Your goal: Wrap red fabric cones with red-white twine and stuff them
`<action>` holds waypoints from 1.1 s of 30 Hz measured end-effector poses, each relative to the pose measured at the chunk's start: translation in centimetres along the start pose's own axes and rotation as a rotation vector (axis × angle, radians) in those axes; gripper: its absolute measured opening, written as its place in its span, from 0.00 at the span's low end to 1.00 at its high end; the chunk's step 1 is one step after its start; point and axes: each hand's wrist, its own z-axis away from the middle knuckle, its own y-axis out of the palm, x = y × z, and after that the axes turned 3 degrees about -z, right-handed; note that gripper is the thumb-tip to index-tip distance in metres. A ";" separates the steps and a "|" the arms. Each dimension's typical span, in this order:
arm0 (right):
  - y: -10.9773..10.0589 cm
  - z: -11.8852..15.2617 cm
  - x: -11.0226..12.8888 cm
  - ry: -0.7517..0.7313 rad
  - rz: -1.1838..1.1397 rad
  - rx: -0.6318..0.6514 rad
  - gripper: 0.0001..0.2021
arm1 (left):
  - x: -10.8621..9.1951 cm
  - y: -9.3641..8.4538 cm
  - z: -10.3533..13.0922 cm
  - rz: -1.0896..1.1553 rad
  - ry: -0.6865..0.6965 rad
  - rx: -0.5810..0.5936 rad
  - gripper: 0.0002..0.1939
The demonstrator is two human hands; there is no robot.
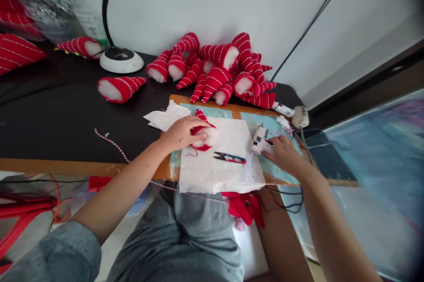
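Note:
My left hand (183,134) is closed around a small red cone with white stitched stripes (202,116); white stuffing shows at its open end. The cone lies over white paper (228,180) at the front of the table. With my right hand (283,151) I grip the handle of a white glue gun (259,139), at the right side of the paper. Between my hands lies a pair of thread snips (230,157) with dark blades. Red-and-white twisted cord (112,142) runs under my left forearm and hangs past the table edge.
Several stuffed red cones (215,81) are heaped against the wall. One more cone (121,89) lies apart, near a white lamp base (121,60). A crumpled white cloth or paper (167,115) rests left of the paper. A power socket (300,116) with cables sits at the right.

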 end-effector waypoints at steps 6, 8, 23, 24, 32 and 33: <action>-5.4 2.2 9.6 -0.061 -0.211 -0.119 0.20 | 0.3 0.0 -0.1 0.027 0.002 -0.024 0.13; -6.3 2.2 15.2 -0.130 -0.348 -0.111 0.12 | 0.4 0.0 -0.2 0.057 -0.032 -0.034 0.13; -2.5 -0.4 22.8 -0.191 -0.284 -0.113 0.09 | 0.9 -0.2 -0.4 0.130 -0.109 -0.046 0.13; -2.4 -0.3 22.8 -0.176 -0.276 -0.122 0.09 | 0.9 -0.2 -0.4 0.160 -0.121 -0.046 0.14; -1.7 -0.1 22.2 -0.110 -0.262 -0.206 0.04 | 0.6 -0.3 -0.6 0.312 -0.215 -0.087 0.14; -1.6 -0.1 22.2 -0.104 -0.266 -0.222 0.04 | 0.6 -0.3 -0.7 0.330 -0.225 -0.103 0.14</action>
